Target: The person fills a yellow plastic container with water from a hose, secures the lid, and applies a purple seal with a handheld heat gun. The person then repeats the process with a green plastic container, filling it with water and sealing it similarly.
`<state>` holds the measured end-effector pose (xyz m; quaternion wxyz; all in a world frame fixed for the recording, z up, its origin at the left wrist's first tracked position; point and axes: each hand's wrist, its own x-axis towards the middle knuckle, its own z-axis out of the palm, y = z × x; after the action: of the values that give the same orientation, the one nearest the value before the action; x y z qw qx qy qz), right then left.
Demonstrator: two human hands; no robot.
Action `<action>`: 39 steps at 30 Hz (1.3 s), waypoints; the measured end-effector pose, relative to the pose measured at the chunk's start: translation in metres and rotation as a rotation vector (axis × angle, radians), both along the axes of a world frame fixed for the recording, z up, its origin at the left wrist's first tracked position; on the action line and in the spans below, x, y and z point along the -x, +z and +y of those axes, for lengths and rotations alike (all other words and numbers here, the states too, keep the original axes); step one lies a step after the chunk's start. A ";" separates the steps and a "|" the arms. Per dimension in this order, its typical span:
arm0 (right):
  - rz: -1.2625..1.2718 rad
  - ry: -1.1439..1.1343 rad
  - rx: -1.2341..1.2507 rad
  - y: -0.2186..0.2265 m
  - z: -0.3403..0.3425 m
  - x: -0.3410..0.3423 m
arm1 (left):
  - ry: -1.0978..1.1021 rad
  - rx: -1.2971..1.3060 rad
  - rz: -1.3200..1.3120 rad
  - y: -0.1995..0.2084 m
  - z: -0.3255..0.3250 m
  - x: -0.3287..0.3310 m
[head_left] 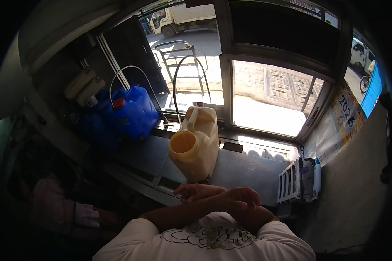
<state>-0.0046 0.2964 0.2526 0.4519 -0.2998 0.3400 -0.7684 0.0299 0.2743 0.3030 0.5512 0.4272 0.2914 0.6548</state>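
My forearms are crossed in front of my chest. My left hand point(244, 199) lies over my right forearm, its fingers loosely bent and apart, holding nothing. To its left, my right hand point(195, 192) reaches out from under the left forearm with loosely extended fingers, also empty. Just beyond both hands stands a cloudy, yellowish plastic jerrycan point(201, 152) with a wide orange mouth point(184, 142) and a moulded handle. A thin curved spout point(175, 82) arches over it and ends at the mouth, where a pale stream seems to run in. Neither hand touches the jerrycan.
A blue water container point(137, 111) with a red cap stands left on the metal counter point(244, 169), under a second curved spout point(111, 85). A slatted plastic crate point(297, 180) sits at right. Beyond the window frame is a hand trolley point(178, 54). A person point(59, 204) is at lower left.
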 end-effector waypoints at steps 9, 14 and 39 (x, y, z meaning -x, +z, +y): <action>-0.078 0.025 0.010 0.011 0.003 -0.003 | 0.000 -0.043 -0.021 0.007 -0.001 0.002; -0.007 -0.027 -0.111 0.018 0.011 -0.002 | -0.021 -0.035 -0.037 0.006 0.004 0.004; -0.089 -0.739 -0.757 -0.042 0.066 0.032 | 0.125 0.506 0.846 0.051 -0.118 0.089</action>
<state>-0.0365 0.3622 0.2104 0.2417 0.0570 0.6571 -0.7118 -0.0594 0.1562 0.3538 0.4305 0.4901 0.6645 0.3645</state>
